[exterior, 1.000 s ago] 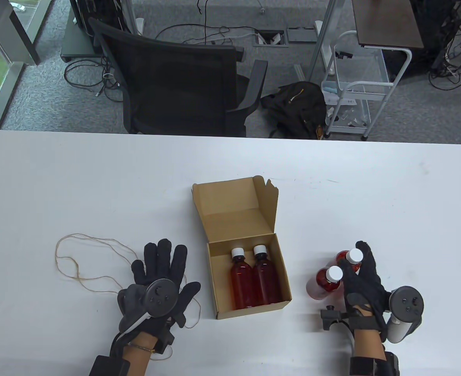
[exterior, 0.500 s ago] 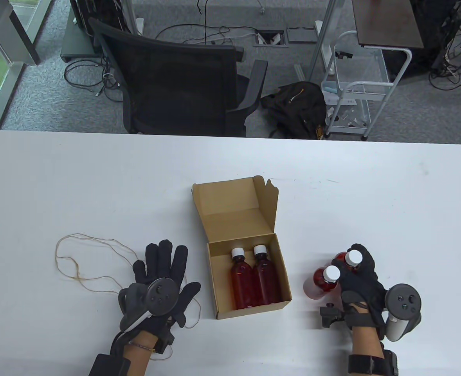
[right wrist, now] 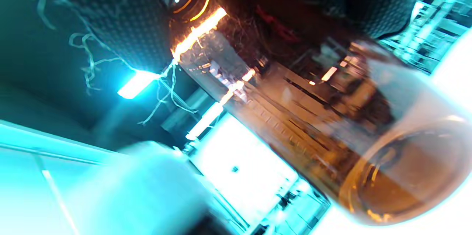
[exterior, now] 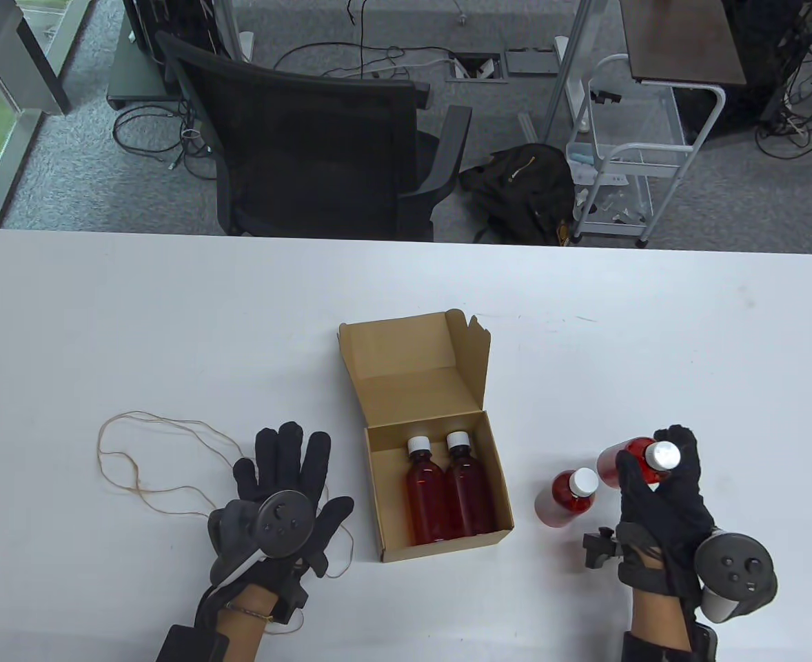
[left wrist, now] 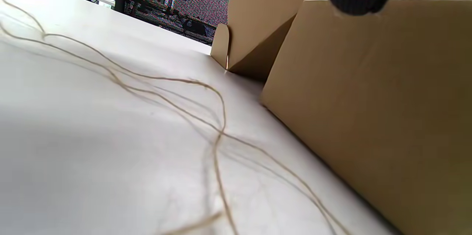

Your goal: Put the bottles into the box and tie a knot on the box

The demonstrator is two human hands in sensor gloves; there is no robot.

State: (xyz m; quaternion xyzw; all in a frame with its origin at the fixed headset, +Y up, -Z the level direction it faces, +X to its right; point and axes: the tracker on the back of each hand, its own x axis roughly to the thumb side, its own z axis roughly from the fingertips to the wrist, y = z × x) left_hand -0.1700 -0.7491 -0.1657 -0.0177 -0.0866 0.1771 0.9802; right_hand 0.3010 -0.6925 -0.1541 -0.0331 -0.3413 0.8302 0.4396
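Observation:
An open cardboard box (exterior: 381,503) (left wrist: 368,109) sits mid-table, its lid (exterior: 406,358) folded back, with two red white-capped bottles (exterior: 444,496) lying side by side inside. My right hand (exterior: 661,496) grips a third red bottle (exterior: 630,458) (right wrist: 313,117) near its cap, tilted and lifted off the table. A fourth red bottle (exterior: 566,498) stands just left of that hand. My left hand (exterior: 285,476) rests flat with fingers spread, left of the box, over thin brown twine (exterior: 137,462) (left wrist: 166,102).
The twine loops out to the left of my left hand. Past the table's far edge stand a black office chair (exterior: 323,138), a white wire cart (exterior: 626,152) and a dark bag (exterior: 523,193) on the floor.
My right hand closed on one of the two bottles to the right of the box, lifted it and tipped it to the right. The other bottle stayed standing. The left hand did not move.

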